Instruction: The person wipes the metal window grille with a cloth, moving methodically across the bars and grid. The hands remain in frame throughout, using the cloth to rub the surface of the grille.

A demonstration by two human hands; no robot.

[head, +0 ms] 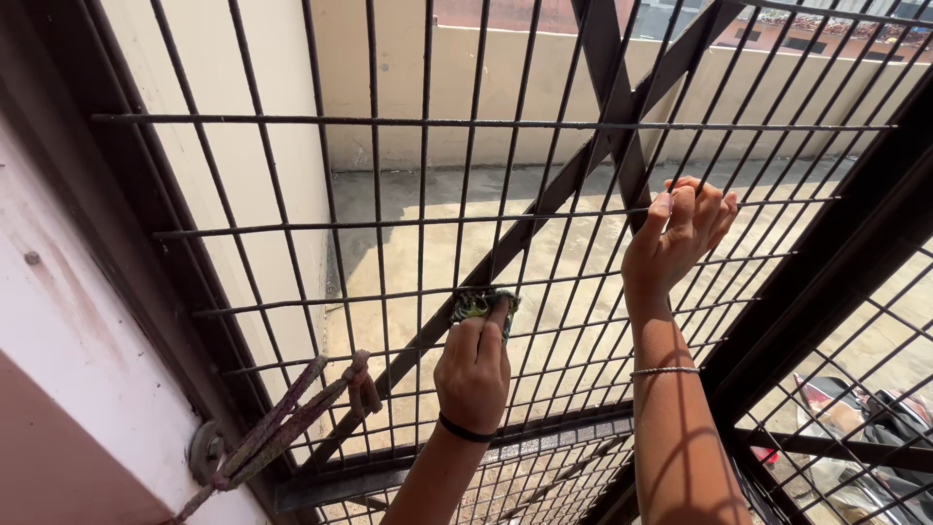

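no packages, labels, signs or screens show anywhere in the frame, from the upper left down to the lower right corner.

The dark metal grille stands upright, built of thin vertical rods crossed by horizontal bars and braced by two flat diagonal members that cross near the upper right. A green scrub pad is pressed against the lower diagonal member, and a frayed rope is tied through the grille's lower left corner to a wall fitting. Beyond the grille lies a bare concrete terrace floor.
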